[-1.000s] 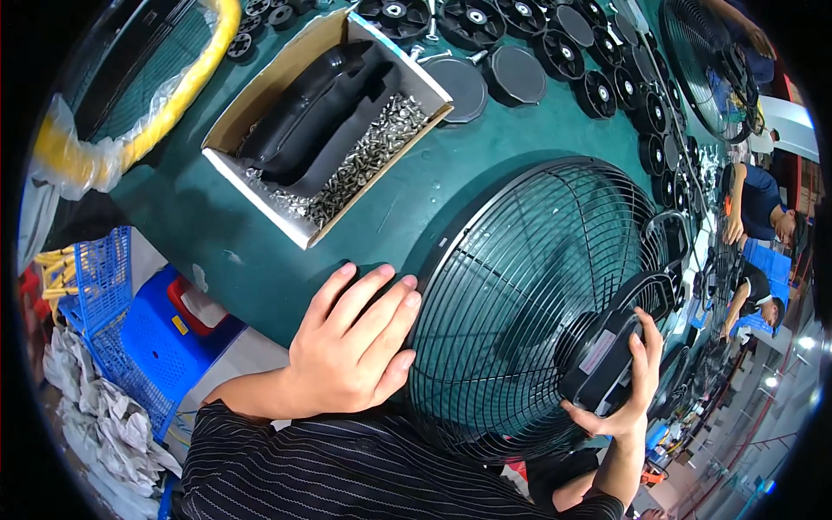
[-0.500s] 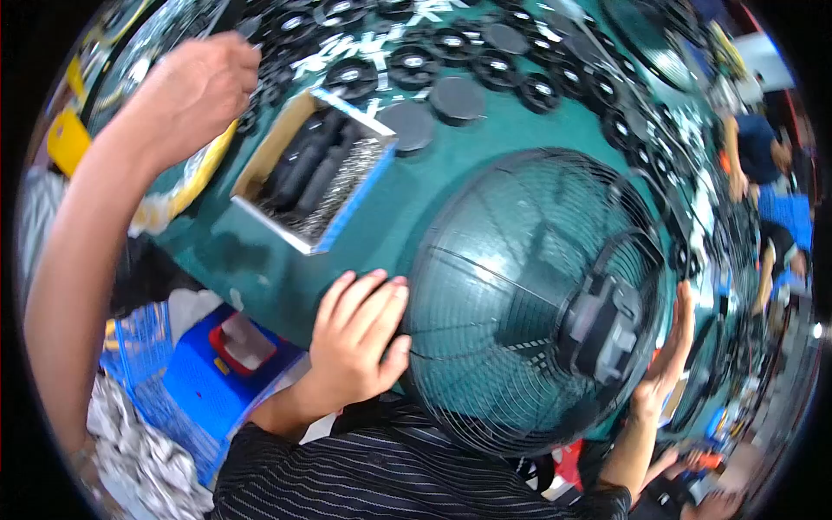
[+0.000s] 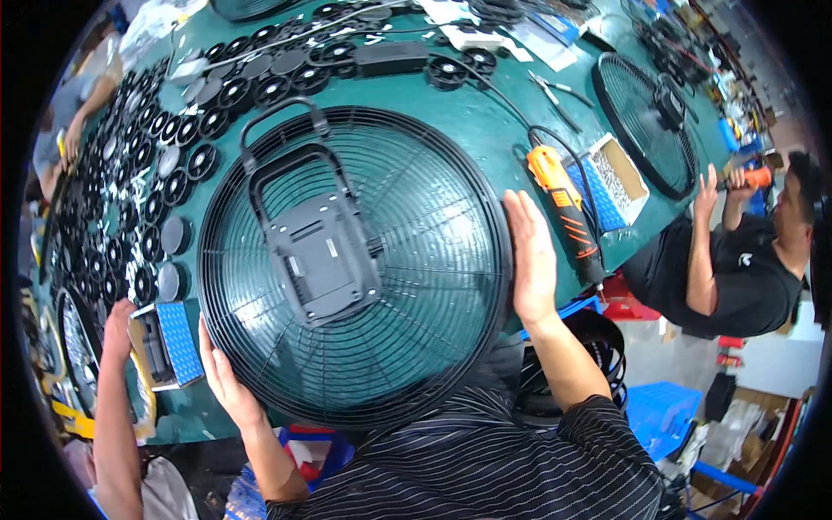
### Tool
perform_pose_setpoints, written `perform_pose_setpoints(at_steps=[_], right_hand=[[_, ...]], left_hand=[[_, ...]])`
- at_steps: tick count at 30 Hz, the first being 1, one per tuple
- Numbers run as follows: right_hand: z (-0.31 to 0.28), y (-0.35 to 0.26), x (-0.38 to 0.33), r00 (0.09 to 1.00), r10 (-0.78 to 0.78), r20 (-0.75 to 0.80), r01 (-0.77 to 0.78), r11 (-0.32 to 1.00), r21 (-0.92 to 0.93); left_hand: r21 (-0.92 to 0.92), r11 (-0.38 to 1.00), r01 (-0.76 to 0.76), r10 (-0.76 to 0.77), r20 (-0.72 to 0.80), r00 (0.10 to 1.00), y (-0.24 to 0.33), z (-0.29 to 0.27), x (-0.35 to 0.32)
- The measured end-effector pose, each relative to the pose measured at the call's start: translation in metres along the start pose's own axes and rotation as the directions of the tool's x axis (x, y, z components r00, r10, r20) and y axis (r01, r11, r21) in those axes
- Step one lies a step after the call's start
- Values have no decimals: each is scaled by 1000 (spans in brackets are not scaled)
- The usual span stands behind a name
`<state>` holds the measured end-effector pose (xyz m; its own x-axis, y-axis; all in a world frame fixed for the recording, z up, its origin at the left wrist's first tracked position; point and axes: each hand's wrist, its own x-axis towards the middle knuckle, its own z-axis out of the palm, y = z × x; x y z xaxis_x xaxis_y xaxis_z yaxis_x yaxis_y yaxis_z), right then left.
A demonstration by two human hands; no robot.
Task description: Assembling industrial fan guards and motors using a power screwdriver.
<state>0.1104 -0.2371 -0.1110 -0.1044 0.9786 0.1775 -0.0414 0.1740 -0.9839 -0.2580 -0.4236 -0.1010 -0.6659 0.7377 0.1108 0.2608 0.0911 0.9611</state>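
Observation:
A large round black wire fan guard [image 3: 433,260] lies flat on the green table [image 3: 485,113], straight in front of me. A black bracket plate [image 3: 325,256] with a looped handle [image 3: 277,139] sits on its centre. My left hand [image 3: 218,371] presses against the lower left rim with the fingers stretched along it. My right hand [image 3: 530,260] lies flat against the right rim. The guard is held between the two palms.
An orange power screwdriver [image 3: 563,204] with a black cord and a small box of screws [image 3: 620,178] lie right of the guard. A co-worker [image 3: 745,260] works on another guard [image 3: 646,121]. Several black round parts [image 3: 173,147] cover the left; another person's arm [image 3: 113,407] reaches a box [image 3: 169,342].
The view has swung round and the guard now sits centred, with its bracket near the middle. My hands have moved to opposite sides of the rim. A neighbour's arm crossed the left side.

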Motion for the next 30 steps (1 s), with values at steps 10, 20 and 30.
perform_pose_setpoints(at_steps=[10,20,30], right_hand=[[1,-4,-19,970,-140,197,137,990,29],[-26,-15,-13,909,-12,417,-6,999,41],[-25,-2,-13,862,-66,502,97,995,-36]], left_hand=[[-130,987,98,-83,119,989,-12,-11,68],[-18,996,85,-84,39,996,-48,-51,86],[-131,988,87,-70,132,989,-68,-80,86]])
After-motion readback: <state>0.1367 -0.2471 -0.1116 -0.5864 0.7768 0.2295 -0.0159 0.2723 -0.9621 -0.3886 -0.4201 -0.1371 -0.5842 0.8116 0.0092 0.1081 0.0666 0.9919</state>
